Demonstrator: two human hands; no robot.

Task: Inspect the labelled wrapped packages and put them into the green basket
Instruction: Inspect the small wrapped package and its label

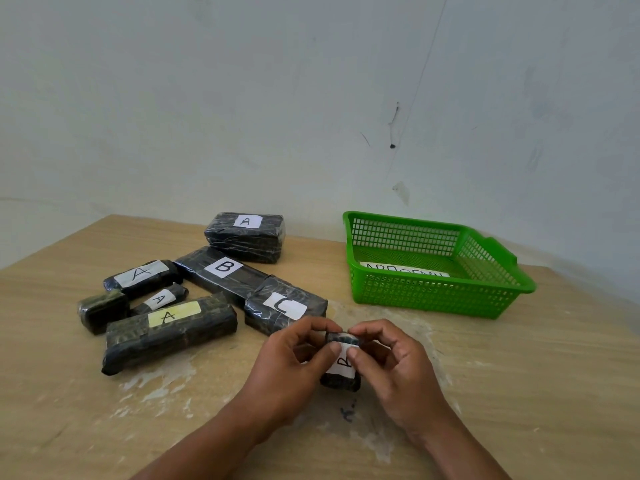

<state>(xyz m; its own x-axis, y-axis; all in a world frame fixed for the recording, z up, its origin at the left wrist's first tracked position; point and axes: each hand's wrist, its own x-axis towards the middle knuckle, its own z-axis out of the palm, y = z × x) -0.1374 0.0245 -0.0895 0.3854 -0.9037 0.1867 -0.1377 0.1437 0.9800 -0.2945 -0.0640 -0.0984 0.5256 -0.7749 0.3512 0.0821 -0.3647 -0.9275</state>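
Between my two hands, low over the table (pixel 519 375), is the small package (pixel 341 372). It is a stubby black-wrapped block with a white label marked B facing up at me. Its long axis runs away from me, far end raised. I pinch that far end from both sides: my left hand (pixel 294 362) has thumb and forefinger closed on its left corner, and my right hand (pixel 394 368) does the same on the right corner. I cannot tell whether the near end touches the wood. The wrap looks glossy and creased, so I judge it slippery under a light pinch.

The green basket (pixel 433 296) lies ahead and to the right, well apart from the package. My right hand is the nearer one, so I expect the carry to go forward and rightward. A paper slip (pixel 405 270) with lettering lies on its floor.

Off to the left sit the other packages, among them the one marked C (pixel 285 306) nearest my left hand and the long B package (pixel 221 271) behind it.
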